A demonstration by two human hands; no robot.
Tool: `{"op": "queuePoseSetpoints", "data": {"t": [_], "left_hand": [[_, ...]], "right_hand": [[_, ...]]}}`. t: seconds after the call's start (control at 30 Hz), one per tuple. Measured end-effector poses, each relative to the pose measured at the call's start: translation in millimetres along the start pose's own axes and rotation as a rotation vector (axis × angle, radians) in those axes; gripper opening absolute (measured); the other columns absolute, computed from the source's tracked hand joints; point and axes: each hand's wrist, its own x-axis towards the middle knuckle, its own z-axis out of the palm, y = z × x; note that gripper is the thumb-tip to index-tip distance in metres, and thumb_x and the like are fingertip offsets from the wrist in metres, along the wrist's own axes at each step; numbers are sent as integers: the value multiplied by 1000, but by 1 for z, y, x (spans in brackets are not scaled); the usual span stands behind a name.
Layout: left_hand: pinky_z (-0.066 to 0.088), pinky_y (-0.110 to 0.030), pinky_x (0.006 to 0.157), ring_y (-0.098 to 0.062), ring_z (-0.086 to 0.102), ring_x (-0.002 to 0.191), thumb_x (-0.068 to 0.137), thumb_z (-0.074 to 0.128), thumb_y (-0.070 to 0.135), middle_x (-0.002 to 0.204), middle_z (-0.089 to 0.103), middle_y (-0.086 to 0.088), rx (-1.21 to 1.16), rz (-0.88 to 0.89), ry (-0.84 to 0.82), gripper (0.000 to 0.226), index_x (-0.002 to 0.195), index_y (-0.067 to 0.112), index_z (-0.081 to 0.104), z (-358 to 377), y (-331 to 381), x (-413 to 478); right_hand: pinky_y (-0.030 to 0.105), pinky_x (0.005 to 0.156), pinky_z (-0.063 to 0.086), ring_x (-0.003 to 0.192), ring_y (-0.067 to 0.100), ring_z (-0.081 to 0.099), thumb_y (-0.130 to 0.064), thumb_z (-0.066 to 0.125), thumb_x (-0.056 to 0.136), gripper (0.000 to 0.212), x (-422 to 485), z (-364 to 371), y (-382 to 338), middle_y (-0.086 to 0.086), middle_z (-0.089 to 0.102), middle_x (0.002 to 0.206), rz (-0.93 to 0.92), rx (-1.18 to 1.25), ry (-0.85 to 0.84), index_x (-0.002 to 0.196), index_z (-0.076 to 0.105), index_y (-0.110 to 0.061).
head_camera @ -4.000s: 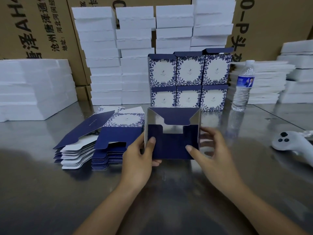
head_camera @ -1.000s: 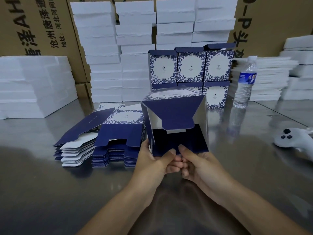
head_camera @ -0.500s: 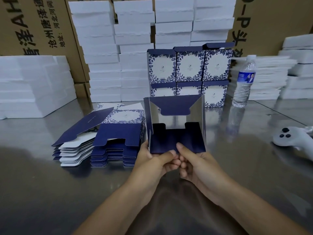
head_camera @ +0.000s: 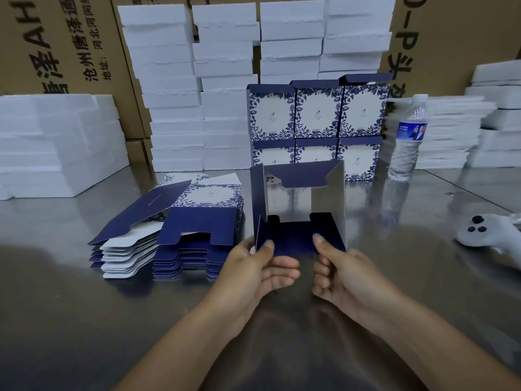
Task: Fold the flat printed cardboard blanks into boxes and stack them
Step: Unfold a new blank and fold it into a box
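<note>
- Half-folded box (head_camera: 293, 238) is up in front of the person, open end facing the camera, silvery inside showing, navy flaps at top and bottom.
- Left hand (head_camera: 259, 266) pinches the near bottom flap at its left corner, thumb on top, fingers (head_camera: 282, 273) curled underneath.
- Right hand (head_camera: 338, 272) does the same at the right corner, thumb pressed on the flap.
- Can't tell if the box touches the counter (head_camera: 84, 320).
- Flat blanks (head_camera: 197, 227) sit in two fanned piles just left of it.
- Finished boxes (head_camera: 315, 114) are stacked two rows high behind, against white foam blocks (head_camera: 174, 80).
- Water bottle (head_camera: 408, 142) stands right of them; a white controller (head_camera: 485, 232) lies far right.
</note>
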Motion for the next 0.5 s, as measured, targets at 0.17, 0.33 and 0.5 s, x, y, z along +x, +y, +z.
{"op": "queuePoseSetpoints", "data": {"t": [0.17, 0.33, 0.5], "left_hand": [[53, -23, 49, -21, 71, 60, 100, 44, 13, 70, 71, -16, 7, -3, 0, 50, 143, -1, 23, -2, -1, 1], [54, -23, 49, -23, 71, 61, 99, 45, 16, 73, 72, -17, 14, -11, 13, 53, 144, -2, 21, -5, 1, 2], [53, -23, 48, -21, 68, 55, 98, 44, 23, 66, 70, -14, 118, 18, 5, 59, 145, -4, 19, -8, 2, 4]], "right_hand": [[22, 44, 39, 40, 12, 39, -38, 62, 86, 43, 0, 0, -1, 0, 38, 49, 8, -29, 41, 57, 40, -14], [24, 48, 33, 40, 11, 35, -35, 60, 89, 43, 2, -5, -4, -1, 34, 48, -44, -57, 139, 60, 35, -17], [24, 48, 32, 39, 10, 33, -33, 61, 89, 40, 3, -8, -1, -1, 31, 49, -27, -48, 146, 63, 34, -18]]}}
